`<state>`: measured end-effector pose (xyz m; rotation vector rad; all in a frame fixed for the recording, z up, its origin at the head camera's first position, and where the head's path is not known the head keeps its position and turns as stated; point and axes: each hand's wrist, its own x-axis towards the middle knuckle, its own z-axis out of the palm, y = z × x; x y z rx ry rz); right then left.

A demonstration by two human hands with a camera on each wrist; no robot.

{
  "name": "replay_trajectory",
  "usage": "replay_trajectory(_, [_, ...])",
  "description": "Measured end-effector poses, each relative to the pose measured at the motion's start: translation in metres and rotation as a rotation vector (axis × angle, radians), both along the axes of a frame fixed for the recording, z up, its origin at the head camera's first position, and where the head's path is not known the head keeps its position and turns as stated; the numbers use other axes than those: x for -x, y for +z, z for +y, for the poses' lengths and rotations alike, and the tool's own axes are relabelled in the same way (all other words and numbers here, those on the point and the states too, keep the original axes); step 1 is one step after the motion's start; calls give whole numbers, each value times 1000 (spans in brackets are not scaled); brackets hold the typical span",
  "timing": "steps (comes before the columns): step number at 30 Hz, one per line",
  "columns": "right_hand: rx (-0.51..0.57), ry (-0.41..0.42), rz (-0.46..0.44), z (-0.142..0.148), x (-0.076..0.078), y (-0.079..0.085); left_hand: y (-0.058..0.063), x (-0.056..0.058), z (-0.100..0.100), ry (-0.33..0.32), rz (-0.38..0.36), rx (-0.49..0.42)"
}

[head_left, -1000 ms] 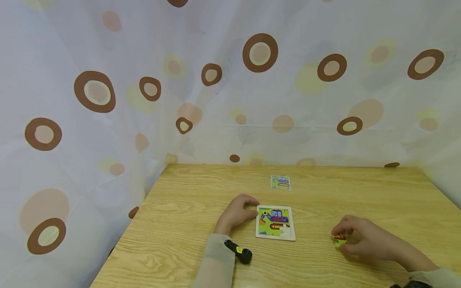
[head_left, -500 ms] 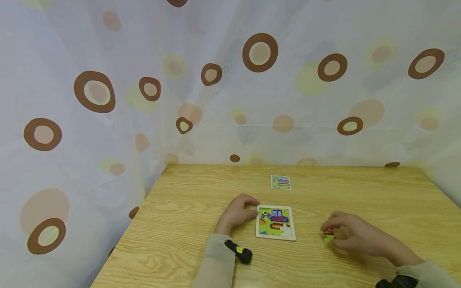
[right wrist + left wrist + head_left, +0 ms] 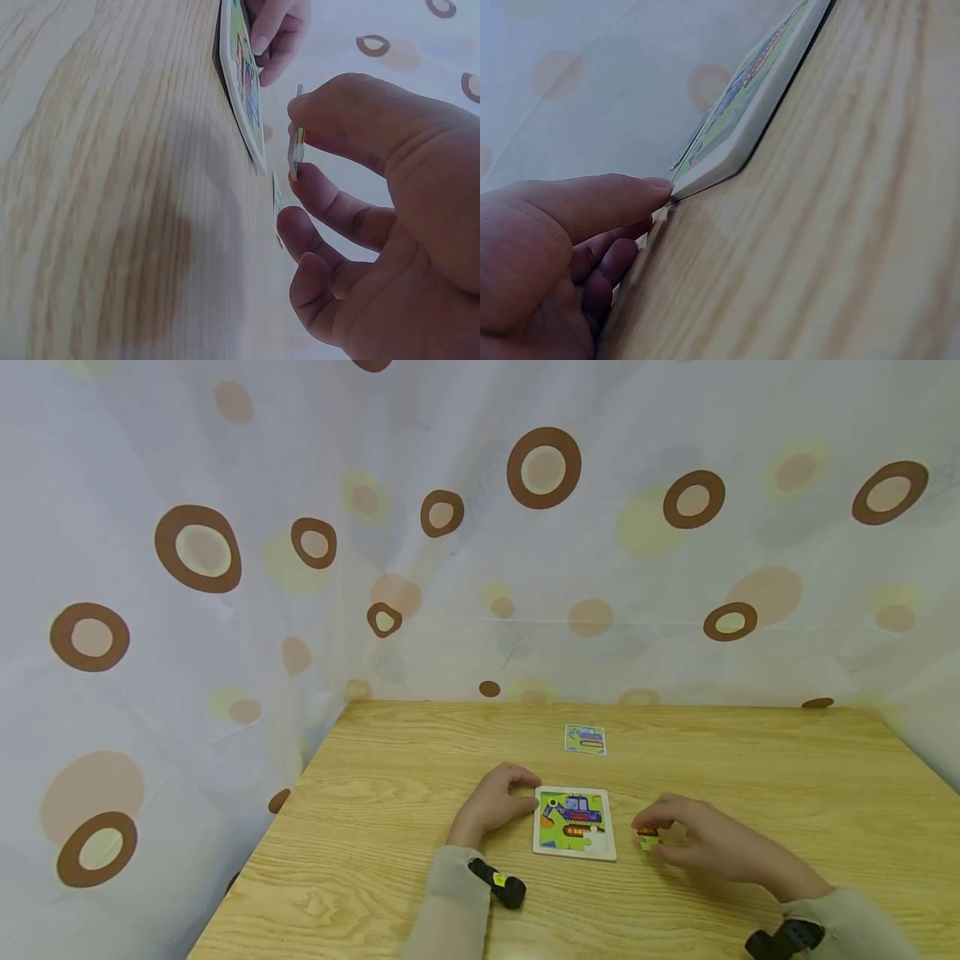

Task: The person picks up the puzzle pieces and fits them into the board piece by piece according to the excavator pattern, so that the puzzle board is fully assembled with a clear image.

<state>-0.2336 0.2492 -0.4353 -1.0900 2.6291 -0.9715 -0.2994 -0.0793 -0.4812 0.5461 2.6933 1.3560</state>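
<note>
A square jigsaw puzzle board [image 3: 573, 857] with a white rim and an excavator picture lies flat on the table, a pale gap at its lower right. My left hand [image 3: 495, 797] rests at its left edge, index finger near the upper corner. In the left wrist view the straight thumb [image 3: 622, 202] touches the rim; the other fingers are partly hidden behind it. Right of the board, my right hand [image 3: 701, 839] pinches a small red and green puzzle piece [image 3: 647, 839] between thumb and fingers. The right wrist view shows this piece [image 3: 298, 146] edge-on, above the table.
A small picture card [image 3: 585, 739] with the same excavator lies behind the board. The wooden table [image 3: 360, 860] ends at a white patterned curtain [image 3: 450, 568] at the back and left.
My right hand has moved left with the puzzle piece, coming close to the board's right side. My left hand, the board and the card have stayed in place.
</note>
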Motion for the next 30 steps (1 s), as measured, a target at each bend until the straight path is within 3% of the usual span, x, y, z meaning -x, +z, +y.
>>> replay_trajectory(12, [-6, -8, 11, -31, 8, -5, 0, 0, 0, -9, 9, 15])
replay_trajectory(19, [-7, -53, 2, -47, 13, -10, 1, 2, -1, -10, 15, 15])
replay_trajectory(30, [-33, -42, -10, -63, 20, -13, 1, 1, -1, -15, 6, 4])
